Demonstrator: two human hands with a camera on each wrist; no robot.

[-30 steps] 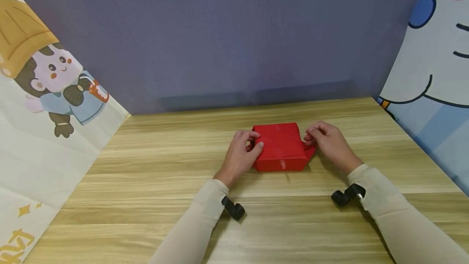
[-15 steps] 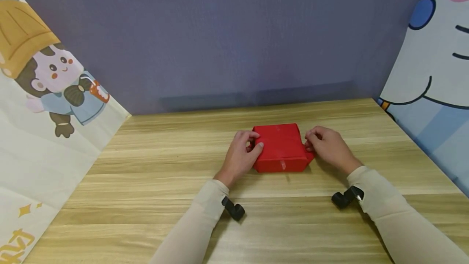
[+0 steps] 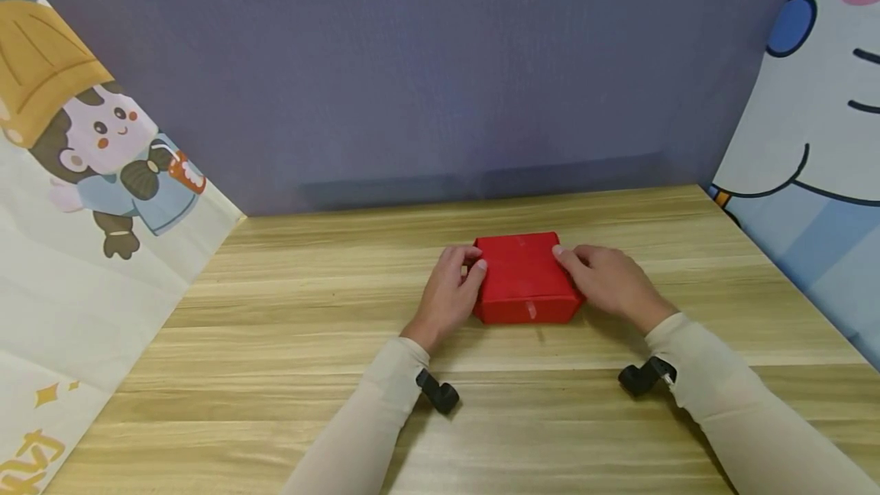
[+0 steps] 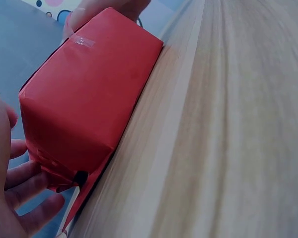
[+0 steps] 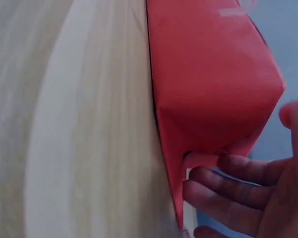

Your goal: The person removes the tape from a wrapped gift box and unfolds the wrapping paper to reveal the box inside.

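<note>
A box wrapped in red paper (image 3: pixel 522 273) lies flat on the wooden table, with a bit of clear tape on its near side. At its left end is my left hand (image 3: pixel 448 292), thumb by the top edge and relaxed fingers (image 4: pixel 27 181) against the folded paper. My right hand (image 3: pixel 615 285) is at the opposite end. Its thumb (image 3: pixel 565 257) lies at the top right edge, and its fingers (image 5: pixel 238 193) touch the end folds. A loose paper flap (image 5: pixel 174 173) sticks out low at this right end, and another flap (image 4: pixel 79 203) juts from the left end.
The wood-grain table (image 3: pixel 309 342) extends around the box. Behind it rises a grey-blue panel (image 3: pixel 426 75). Cartoon-printed sheets stand at the left (image 3: pixel 76 289) and right (image 3: pixel 825 266). A small black camera is strapped to each wrist.
My right hand has let go of the paper flap it was pinching, and its thumb has moved left onto the box's top edge. The left thumb has drawn back slightly. The box has stayed put.
</note>
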